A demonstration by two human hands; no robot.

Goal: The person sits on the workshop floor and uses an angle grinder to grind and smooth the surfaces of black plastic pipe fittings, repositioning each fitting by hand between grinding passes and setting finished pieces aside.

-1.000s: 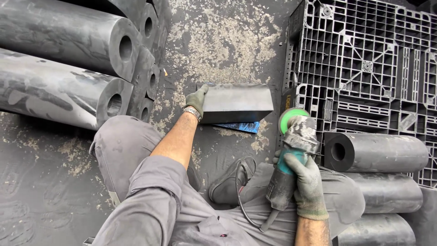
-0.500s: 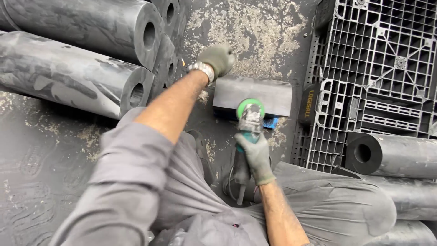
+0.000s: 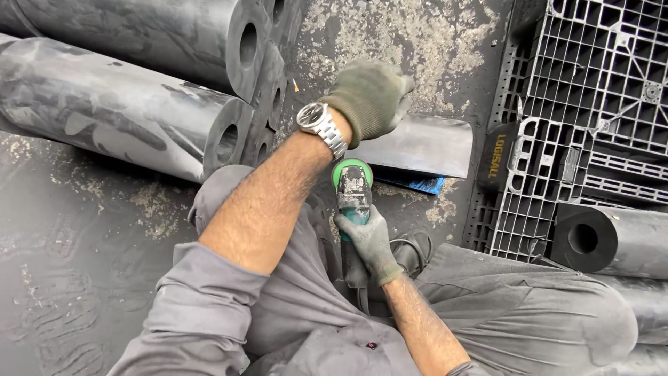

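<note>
While the left hand point(image 3: 370, 97) in its glove presses down flat, fingers together, on the dark block point(image 3: 417, 145) to keep it from sliding, the right hand point(image 3: 372, 240) is clamped around the green angle grinder point(image 3: 353, 191), held just near of the block's edge, between the knees.

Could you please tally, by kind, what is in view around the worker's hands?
Black hollow cylinders: 4, e.g. the one at lower right
Black plastic pallet: 1
Dark block under the left hand: 1
Green angle grinder in the right hand: 1
Wristwatch: 1
Work gloves: 2
Total: 10
</note>
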